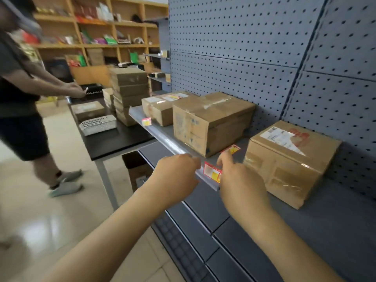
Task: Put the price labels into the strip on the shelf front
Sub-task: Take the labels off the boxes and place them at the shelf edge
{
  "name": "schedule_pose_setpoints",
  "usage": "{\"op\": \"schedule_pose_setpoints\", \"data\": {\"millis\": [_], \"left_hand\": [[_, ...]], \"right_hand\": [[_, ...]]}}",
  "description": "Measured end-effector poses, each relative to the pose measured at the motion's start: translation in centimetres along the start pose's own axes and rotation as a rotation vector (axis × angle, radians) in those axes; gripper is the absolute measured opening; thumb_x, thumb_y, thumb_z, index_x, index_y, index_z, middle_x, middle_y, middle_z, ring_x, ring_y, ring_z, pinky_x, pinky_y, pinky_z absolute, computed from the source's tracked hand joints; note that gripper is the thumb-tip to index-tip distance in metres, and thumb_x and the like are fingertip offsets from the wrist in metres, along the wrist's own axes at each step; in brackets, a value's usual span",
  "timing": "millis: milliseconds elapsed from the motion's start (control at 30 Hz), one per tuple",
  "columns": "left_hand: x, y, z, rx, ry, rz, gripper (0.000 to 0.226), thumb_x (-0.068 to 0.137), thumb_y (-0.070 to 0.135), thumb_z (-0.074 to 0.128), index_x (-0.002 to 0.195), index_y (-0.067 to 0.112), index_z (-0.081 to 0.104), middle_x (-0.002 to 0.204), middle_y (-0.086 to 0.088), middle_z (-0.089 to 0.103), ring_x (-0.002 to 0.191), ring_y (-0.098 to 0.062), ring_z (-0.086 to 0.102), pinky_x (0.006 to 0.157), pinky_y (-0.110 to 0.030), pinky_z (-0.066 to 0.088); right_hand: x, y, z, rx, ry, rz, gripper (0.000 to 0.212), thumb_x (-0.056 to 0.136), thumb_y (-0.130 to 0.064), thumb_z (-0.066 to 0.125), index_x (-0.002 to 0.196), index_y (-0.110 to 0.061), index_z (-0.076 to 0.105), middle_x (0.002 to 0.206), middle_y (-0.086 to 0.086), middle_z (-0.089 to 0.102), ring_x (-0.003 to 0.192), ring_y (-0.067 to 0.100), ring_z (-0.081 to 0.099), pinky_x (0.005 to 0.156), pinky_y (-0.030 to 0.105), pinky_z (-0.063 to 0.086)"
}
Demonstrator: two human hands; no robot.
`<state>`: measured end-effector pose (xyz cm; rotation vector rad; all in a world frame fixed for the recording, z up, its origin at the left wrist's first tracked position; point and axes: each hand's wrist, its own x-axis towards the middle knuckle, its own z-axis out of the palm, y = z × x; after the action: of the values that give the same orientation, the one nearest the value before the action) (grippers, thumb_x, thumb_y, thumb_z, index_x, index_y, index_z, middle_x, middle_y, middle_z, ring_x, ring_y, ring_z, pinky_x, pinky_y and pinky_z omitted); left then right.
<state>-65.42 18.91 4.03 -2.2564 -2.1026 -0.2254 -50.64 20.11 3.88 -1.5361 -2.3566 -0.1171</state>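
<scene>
A clear plastic strip (162,137) runs along the front edge of the grey shelf (325,216). A red and yellow price label (211,171) sits in the strip between my hands. My left hand (175,176) grips the strip just left of that label. My right hand (240,180) touches the label's right side, fingers pinched at its top edge. A second label (233,149) lies loose on the shelf behind my right hand. A third label (146,121) sits in the strip farther left.
Cardboard boxes stand on the shelf: a large one (211,123) behind the strip, another (289,161) to the right, smaller ones (160,106) to the left. A black table (114,139) holds a white basket (97,124) and stacked boxes. Another person (22,98) stands at left.
</scene>
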Motion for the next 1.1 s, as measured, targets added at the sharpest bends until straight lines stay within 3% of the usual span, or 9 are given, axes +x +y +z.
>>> {"op": "schedule_pose_setpoints", "data": {"millis": [267,400,633,933,1100], "left_hand": [[1.0,-8.0,0.8,0.026,-0.024,-0.063,0.027,0.091,0.031,0.053,0.117,0.025,0.054,0.111,0.003,0.063,0.101,-0.019,0.061,0.079,-0.032,0.049],[3.4,-11.3,1.4,0.003,-0.03,-0.076,0.032,0.091,0.034,0.055,0.122,0.027,0.052,0.115,0.004,0.062,0.102,-0.018,0.061,0.084,-0.031,0.049],[10.2,-15.9,2.4,-0.013,-0.021,-0.107,0.032,0.09,0.036,0.055,0.121,0.027,0.054,0.119,0.005,0.062,0.105,-0.018,0.061,0.086,-0.033,0.05],[17.4,-18.7,6.6,-0.002,-0.091,0.069,0.03,0.092,0.025,0.053,0.122,0.024,0.051,0.12,0.003,0.06,0.112,-0.021,0.057,0.089,-0.032,0.045],[21.2,-21.5,8.4,-0.003,-0.117,0.245,0.032,0.092,0.026,0.052,0.124,0.028,0.05,0.123,0.002,0.058,0.114,-0.023,0.056,0.091,-0.034,0.044]], "right_hand": [[5.2,-7.1,4.3,0.081,-0.078,-0.075,0.042,0.09,0.0,0.05,0.127,-0.013,0.035,0.113,0.007,0.063,0.1,0.026,0.063,0.065,0.029,0.032],[9.0,-8.5,5.9,0.108,-0.092,-0.07,0.044,0.09,-0.001,0.05,0.129,-0.014,0.035,0.115,0.007,0.063,0.102,0.026,0.062,0.067,0.028,0.034],[16.1,-8.7,9.0,0.084,-0.114,-0.017,0.032,0.09,-0.002,0.049,0.117,-0.018,0.046,0.11,0.005,0.065,0.1,0.027,0.063,0.066,0.029,0.033],[21.8,-8.5,11.9,0.032,-0.241,0.152,0.023,0.092,-0.008,0.05,0.112,-0.021,0.048,0.114,0.001,0.064,0.104,0.023,0.063,0.074,0.03,0.045],[23.5,-9.0,13.3,0.019,-0.201,0.322,0.029,0.095,-0.009,0.045,0.12,-0.024,0.047,0.12,-0.002,0.063,0.11,0.018,0.061,0.083,0.029,0.048]]}}
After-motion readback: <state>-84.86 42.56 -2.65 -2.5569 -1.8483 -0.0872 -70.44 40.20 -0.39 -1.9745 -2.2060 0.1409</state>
